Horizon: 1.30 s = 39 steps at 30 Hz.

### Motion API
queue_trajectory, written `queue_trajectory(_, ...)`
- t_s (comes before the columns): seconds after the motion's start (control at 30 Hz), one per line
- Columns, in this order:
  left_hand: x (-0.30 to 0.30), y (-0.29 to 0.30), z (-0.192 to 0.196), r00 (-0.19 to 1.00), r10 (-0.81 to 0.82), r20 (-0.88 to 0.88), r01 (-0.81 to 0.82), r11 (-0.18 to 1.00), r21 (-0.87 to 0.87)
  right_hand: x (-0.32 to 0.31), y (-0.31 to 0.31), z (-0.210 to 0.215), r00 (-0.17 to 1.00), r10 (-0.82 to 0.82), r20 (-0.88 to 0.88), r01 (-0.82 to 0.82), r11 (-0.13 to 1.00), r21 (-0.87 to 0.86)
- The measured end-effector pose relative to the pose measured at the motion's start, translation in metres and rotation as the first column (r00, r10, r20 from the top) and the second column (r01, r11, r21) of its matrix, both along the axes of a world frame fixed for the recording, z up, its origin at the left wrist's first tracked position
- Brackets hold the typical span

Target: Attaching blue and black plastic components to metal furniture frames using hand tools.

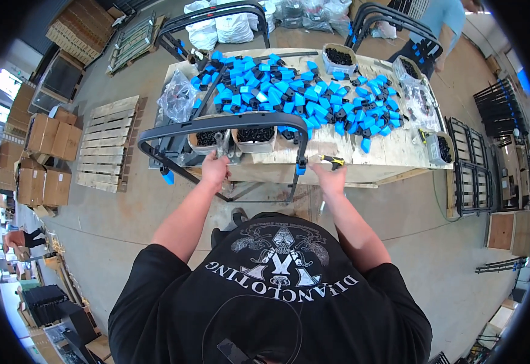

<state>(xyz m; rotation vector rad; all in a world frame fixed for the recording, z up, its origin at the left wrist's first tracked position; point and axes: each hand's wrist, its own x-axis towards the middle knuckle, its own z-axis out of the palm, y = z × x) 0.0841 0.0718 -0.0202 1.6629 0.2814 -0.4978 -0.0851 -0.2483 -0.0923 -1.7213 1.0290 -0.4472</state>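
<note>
A black metal frame with curved corners stands up at the near edge of the workbench, with blue-and-black end pieces on its legs. Inside the frame, just in front of a tub of small black parts, is my left hand; its fingers are closed, and what they hold is hidden. Beside the frame's right leg, my right hand is closed round a tool with a yellow-and-black handle. The tool's working end cannot be made out. A second tub of black parts stands between my hands.
Many blue-and-black pieces cover the middle of the wooden workbench. Clear plastic bags and more tubs lie round them. Another person stands at the far right. A pallet and cartons are on the left.
</note>
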Motion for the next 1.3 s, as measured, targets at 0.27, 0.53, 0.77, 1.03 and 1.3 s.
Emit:
queue_trajectory(0.27, 0.073, 0.08, -0.05, 0.984, 0.008, 0.176, -0.046, 0.976, 0.212, -0.059, 0.032, -0.003, 0.942, 0.135, -0.309, -0.046, 0.959, 0.279)
queue_trajectory(0.53, 0.004, 0.2, -0.053, 0.892, -0.453, 0.0, 0.424, 0.835, 0.351, 0.132, 0.198, 0.064, 0.783, 0.622, -0.017, -0.5, 0.645, 0.578)
queue_trajectory(0.77, 0.01, 0.281, -0.055, 0.86, -0.51, 0.005, 0.47, 0.798, 0.378, 0.214, 0.25, 0.073, 0.723, 0.626, -0.293, -0.443, 0.746, 0.498)
queue_trajectory(1.03, 0.039, 0.29, -0.057, 0.95, -0.178, 0.256, 0.089, 0.942, 0.324, 0.04, 0.217, 0.02, 0.906, 0.288, -0.311, -0.321, 0.945, -0.059)
queue_trajectory(1.3, 0.079, 0.249, -0.079, 0.992, -0.057, 0.116, 0.013, 0.937, 0.35, 0.048, 0.112, 0.033, 0.92, -0.003, -0.391, -0.124, 0.946, -0.3)
